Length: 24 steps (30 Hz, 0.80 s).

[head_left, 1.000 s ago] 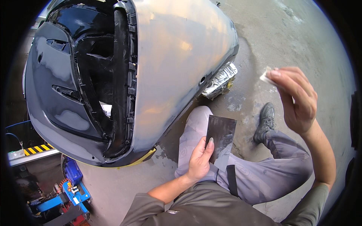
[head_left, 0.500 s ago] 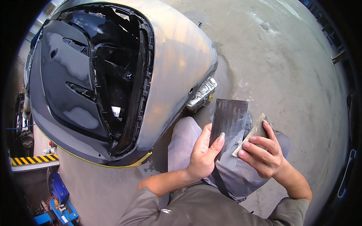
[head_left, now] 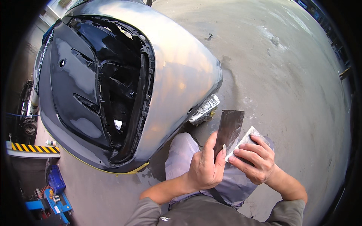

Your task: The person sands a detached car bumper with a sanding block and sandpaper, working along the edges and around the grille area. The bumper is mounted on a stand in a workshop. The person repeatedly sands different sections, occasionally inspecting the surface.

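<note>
My left hand (head_left: pixel 205 164) is closed around the lower part of a dark rectangular sheet (head_left: pixel 230 126), its thumb along the front. The sheet stands up from my hand and looks thin and dull, with pale smears. In my right hand (head_left: pixel 260 160) is a flat grey pad with pale edges (head_left: pixel 250 133), gripped by the fingers on top; what kind it is I cannot make out. Its corner is close beside the sheet, and I cannot tell if they touch. Both hands are over my knees, in front of a car bumper (head_left: pixel 177 75) with patchy sanded paint.
The bumper's dark inner panel (head_left: pixel 71 83) faces left. A foil-wrapped lump (head_left: pixel 205 109) lies against its lower right edge. At the left are a black-and-yellow striped edge (head_left: pixel 34 148), blue equipment (head_left: pixel 56 179) and a car wheel (head_left: pixel 29 129). Grey concrete floor (head_left: pixel 286 86) spreads to the right.
My view has shifted a little, so the bumper sits farther right. The dark sheet has turned and tilted in my left hand. The pad in my right hand has turned, showing more of its pale side.
</note>
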Tool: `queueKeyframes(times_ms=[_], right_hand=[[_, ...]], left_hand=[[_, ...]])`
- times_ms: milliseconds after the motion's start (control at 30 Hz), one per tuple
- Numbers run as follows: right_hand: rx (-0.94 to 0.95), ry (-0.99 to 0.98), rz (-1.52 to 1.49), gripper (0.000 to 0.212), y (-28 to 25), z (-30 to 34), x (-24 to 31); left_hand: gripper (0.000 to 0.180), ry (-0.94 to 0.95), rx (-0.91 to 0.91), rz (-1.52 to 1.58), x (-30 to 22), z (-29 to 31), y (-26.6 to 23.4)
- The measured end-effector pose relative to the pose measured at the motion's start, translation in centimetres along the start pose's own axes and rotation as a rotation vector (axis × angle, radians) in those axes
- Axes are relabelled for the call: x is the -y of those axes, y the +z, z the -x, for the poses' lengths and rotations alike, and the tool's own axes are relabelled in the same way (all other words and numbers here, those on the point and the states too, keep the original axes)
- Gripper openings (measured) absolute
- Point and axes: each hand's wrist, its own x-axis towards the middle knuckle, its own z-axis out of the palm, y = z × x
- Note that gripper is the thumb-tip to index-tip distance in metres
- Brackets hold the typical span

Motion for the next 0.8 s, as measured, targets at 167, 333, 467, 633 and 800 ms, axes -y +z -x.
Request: queueKeyframes(times_ms=[167, 333, 467, 633, 800], right_hand=[[0.096, -0.178, -0.135, 0.036, 0.4, -0.8, -6.3], [-0.225, -0.289, -0.416, 0.033, 0.7, -2.5, -12.3], [-0.268, -0.550, -0.464, 0.037, 2.6, -3.4, -15.7], [-0.166, -0.528, -0.437, 0.039, 2.0, -3.6, -21.8], [0.123, -0.403, -0.223, 0.034, 1.0, -3.9, -26.3]], left_hand=[[0.055, 0.069, -0.249, -0.130, 0.2, -2.7, -0.1], [0.052, -0.065, -0.348, 0.084, 0.9, -5.7, 3.6], [0.050, -0.478, -0.484, 0.718, 0.9, -7.7, 7.6], [0.054, -0.531, -0.499, 0.688, 0.9, -9.4, 9.8], [0.052, -0.457, -0.528, 0.659, -0.8, -10.1, 10.4]])
